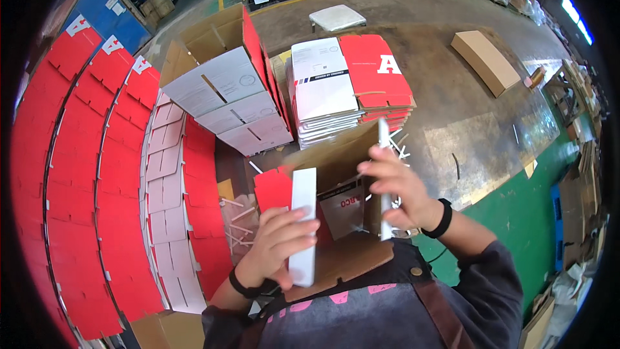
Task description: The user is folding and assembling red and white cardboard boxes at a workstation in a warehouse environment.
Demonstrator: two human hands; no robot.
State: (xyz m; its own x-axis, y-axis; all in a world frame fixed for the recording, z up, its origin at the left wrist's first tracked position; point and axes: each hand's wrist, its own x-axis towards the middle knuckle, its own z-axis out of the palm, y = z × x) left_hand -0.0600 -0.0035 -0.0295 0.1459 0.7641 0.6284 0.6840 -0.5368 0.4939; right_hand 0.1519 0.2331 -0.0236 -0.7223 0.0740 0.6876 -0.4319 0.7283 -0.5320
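Note:
In front of my body stands an open cardboard box (pixel 345 262), brown inside, with a white and red printed panel showing within. At its left side my left hand (pixel 281 242) has its fingers bent across an upright white strip (pixel 303 187), thumb low near the strip's bottom end. My right hand (pixel 400 187) reaches over a second, narrower white strip (pixel 385 229) at the right side, its slightly parted fingers lying across it. Whether these strips are folded flaps or separate pieces, I cannot tell. The box's lower parts are hidden by my hands and apron.
Beyond the box lies a stack of flat white and red cartons (pixel 323 84). Left of it rise stacked open cartons (pixel 226 100). Rows of red carton blanks (pixel 71 174) fill the left side. Loose white strips (pixel 242 220) lie scattered nearby. A brown carton (pixel 487 61) rests on the floor.

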